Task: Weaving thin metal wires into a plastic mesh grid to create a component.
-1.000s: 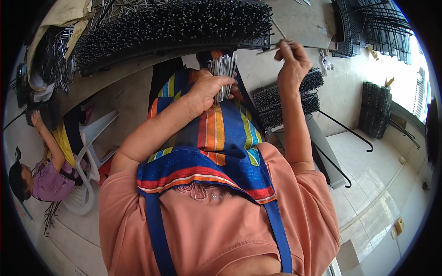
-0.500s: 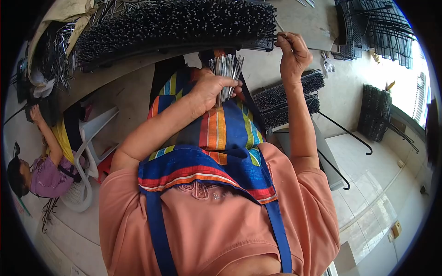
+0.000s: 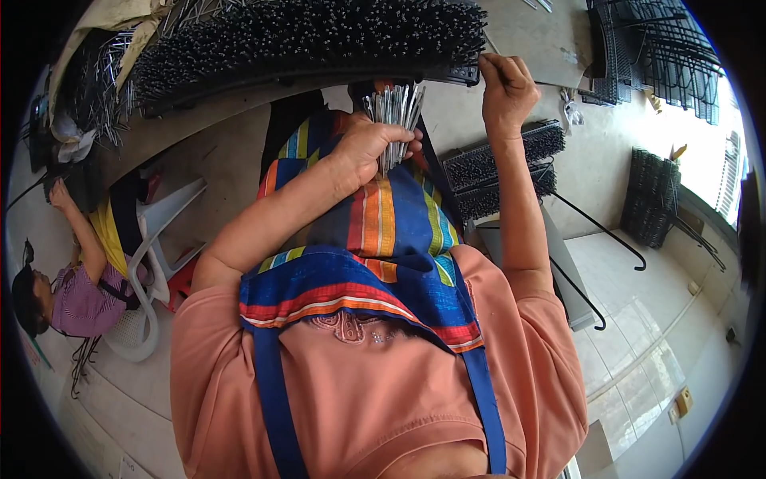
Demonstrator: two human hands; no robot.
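My left hand (image 3: 373, 147) is closed around a bundle of thin silvery metal rods (image 3: 392, 112), held upright above my lap with their ends fanning out at the top. In front of me stretches a long black rack (image 3: 311, 44), densely packed with upright dark pins that have shiny tips. My right hand (image 3: 511, 96) is raised beside the rack's right end, thumb and fingers pinched together close to its corner. Whatever may be between those fingertips is too small to make out.
More pin-filled black racks (image 3: 503, 168) lie to the right, with long hooked rods (image 3: 598, 219) nearby. Black wire racks (image 3: 650, 195) stand by the wall. Loose rods (image 3: 100, 96) are heaped at far left. Another person (image 3: 88, 295) sits by a white chair (image 3: 140, 331) at left.
My right hand's pinched fingers have shifted slightly at the rack's right corner. The left hand keeps its hold on the rods, and the view has tilted a little.
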